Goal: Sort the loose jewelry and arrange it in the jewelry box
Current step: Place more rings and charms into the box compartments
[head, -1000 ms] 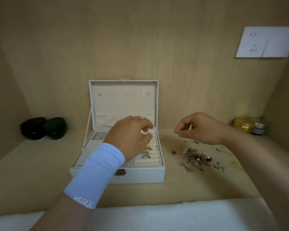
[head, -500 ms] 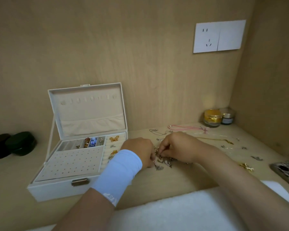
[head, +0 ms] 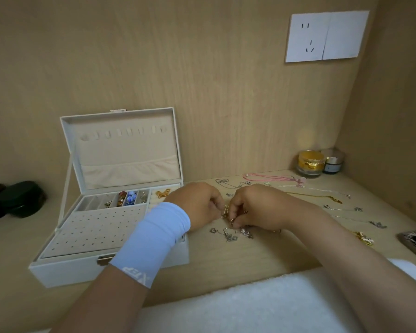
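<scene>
Left hand (head: 197, 207) and right hand (head: 257, 207), now off jewelry box (head: 65, 272): fingers (head: 237, 209) pinch gold tangle (head: 225, 211); tugging could tighten it.

The left hand (head: 198, 204) has left the jewelry box (head: 65, 272) and moved right to the loose pile (head: 228, 234) on the bench (head: 238, 260). The right hand (head: 257, 205) has dropped there too, and both now pinch a gold piece (head: 225, 211).

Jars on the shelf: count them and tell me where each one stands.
2. A gold jar stands at the back right of the shelf. A smaller silver-lidded jar stands close beside it on the right, in the corner. No other jar shows in this view.
</scene>
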The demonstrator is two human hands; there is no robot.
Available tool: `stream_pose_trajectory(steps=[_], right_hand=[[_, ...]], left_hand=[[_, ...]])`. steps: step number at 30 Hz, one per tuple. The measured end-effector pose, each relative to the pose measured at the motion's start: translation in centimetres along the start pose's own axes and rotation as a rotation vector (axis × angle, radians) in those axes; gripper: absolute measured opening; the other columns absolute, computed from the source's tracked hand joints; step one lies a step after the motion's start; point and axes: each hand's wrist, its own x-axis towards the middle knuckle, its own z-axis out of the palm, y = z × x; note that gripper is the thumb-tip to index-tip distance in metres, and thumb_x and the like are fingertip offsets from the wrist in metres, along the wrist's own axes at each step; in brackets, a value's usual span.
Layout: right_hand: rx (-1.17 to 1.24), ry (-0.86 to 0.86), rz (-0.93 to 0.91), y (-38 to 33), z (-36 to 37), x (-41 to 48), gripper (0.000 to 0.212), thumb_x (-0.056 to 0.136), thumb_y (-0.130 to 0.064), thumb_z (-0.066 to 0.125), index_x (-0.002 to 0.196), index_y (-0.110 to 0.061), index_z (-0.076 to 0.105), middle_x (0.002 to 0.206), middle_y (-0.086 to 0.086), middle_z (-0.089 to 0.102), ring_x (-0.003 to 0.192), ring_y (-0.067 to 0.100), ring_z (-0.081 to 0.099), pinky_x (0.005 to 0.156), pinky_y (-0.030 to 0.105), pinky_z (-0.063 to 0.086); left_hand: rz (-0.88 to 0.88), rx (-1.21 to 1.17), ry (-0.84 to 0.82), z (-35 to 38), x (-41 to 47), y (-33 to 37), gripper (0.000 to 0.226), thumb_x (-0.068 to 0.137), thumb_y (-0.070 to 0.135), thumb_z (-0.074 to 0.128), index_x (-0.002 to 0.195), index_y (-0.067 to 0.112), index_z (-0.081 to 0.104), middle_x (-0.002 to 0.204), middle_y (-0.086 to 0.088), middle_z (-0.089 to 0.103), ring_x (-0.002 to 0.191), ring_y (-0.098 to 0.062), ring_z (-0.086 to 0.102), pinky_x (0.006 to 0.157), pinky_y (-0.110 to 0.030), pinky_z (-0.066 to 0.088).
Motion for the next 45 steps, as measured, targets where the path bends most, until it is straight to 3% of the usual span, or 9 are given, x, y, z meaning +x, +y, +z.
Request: stream_pose_trajectory(steps=[6,13,21,23,27,31,37,42,45], right_hand=[[0.677,0.234,0.035,-0.8,-0.4,-0.5,0.004,0.084,-0.011,0.079,0.088,-0.012,0.078,0.064,-0.005,0.067,0.042,0.002,0.046,0.044,0.015,0.037],[1.051,0.323,0.059,-2.1,-0.8,-0.6,0.013,0.088,-0.011,0.073,0.099,-0.006,0.078,0.073,0.006,0.074,0.045,0.015,0.036,0.043,0.025,0.027],[0.988,0.393,0.108,-2.9,-0.4,0.1,0.02,0.088,-0.026,0.075,0.101,-0.012,0.071,0.072,0.003,0.074,0.04,0.013,0.043,0.04,0.021,0.036],[0.791,0.306,0.088,-3.0,0.0,0.2,0.015,0.094,-0.031,0.068,0.093,-0.018,0.075,0.075,0.001,0.075,0.045,0.011,0.044,0.045,0.022,0.039],[0.118,0.004,0.018,-3.7,0.8,0.5,0.011,0.087,-0.029,0.072,0.092,-0.034,0.079,0.079,-0.026,0.068,0.069,-0.01,0.059,0.065,0.013,0.041],[-0.049,-0.087,0.016,-4.7,0.7,1.0,0.016,0.083,-0.033,0.075,0.098,-0.039,0.078,0.085,-0.027,0.066,0.08,-0.007,0.058,0.065,0.012,0.038],[-0.07,-0.149,0.011,-4.9,0.3,2.1,0.008,0.08,-0.029,0.077,0.087,-0.031,0.077,0.089,-0.016,0.073,0.085,0.001,0.065,0.081,0.03,0.054],[0.211,-0.102,-0.002,-4.6,-0.7,2.0,0.004,0.084,-0.021,0.077,0.082,-0.025,0.077,0.079,-0.007,0.073,0.062,-0.001,0.061,0.061,0.018,0.047],[0.518,-0.01,0.034,-4.8,-1.9,1.8,0.003,0.088,-0.013,0.074,0.087,-0.015,0.074,0.077,0.006,0.073,0.057,0.013,0.065,0.051,0.025,0.043]], left_hand=[[0.008,-0.35,-0.005,-0.9,-0.2,-0.3,0.021,0.075,0.026,0.082,0.093,0.028,0.072,0.081,0.009,0.075,0.082,-0.007,0.071,0.09,-0.032,0.054],[0.026,-0.601,0.123,-1.8,-0.2,-1.1,0.016,0.075,0.022,0.083,0.09,0.024,0.077,0.079,0.004,0.077,0.087,-0.01,0.072,0.096,-0.034,0.052],[0.027,-0.664,0.125,-2.2,-0.1,-2.2,0.005,0.083,0.021,0.077,0.08,0.024,0.076,0.076,0.006,0.075,0.065,-0.01,0.061,0.065,-0.019,0.049],[-0.012,-0.619,0.16,-2.6,0.0,-2.5,0.01,0.089,0.024,0.071,0.08,0.022,0.075,0.076,0.01,0.075,0.063,-0.009,0.059,0.055,-0.017,0.044],[-0.052,-0.581,0.187,-3.2,0.1,-3.1,0.022,0.097,0.026,0.057,0.084,0.022,0.074,0.075,0.014,0.074,0.06,-0.008,0.058,0.066,-0.025,0.047],[-0.063,-0.551,0.136,-3.0,-0.1,-3.1,0.023,0.095,0.029,0.057,0.083,0.021,0.076,0.081,0.007,0.076,0.064,-0.013,0.058,0.065,-0.03,0.048],[-0.052,-0.519,0.157,-3.0,0.1,-3.4,0.026,0.089,0.04,0.06,0.076,0.024,0.076,0.09,-0.01,0.075,0.065,-0.018,0.058,0.063,-0.029,0.047],[-0.036,-0.529,0.195,-3.3,0.1,-3.9,0.023,0.089,0.034,0.064,0.075,0.021,0.077,0.089,0.005,0.076,0.067,-0.012,0.062,0.073,-0.03,0.052],[-0.008,-0.54,0.265,-4.4,-0.4,-4.5,0.018,0.091,0.032,0.065,0.076,0.031,0.075,0.084,0.011,0.074,0.076,-0.012,0.068,0.074,-0.027,0.052]])
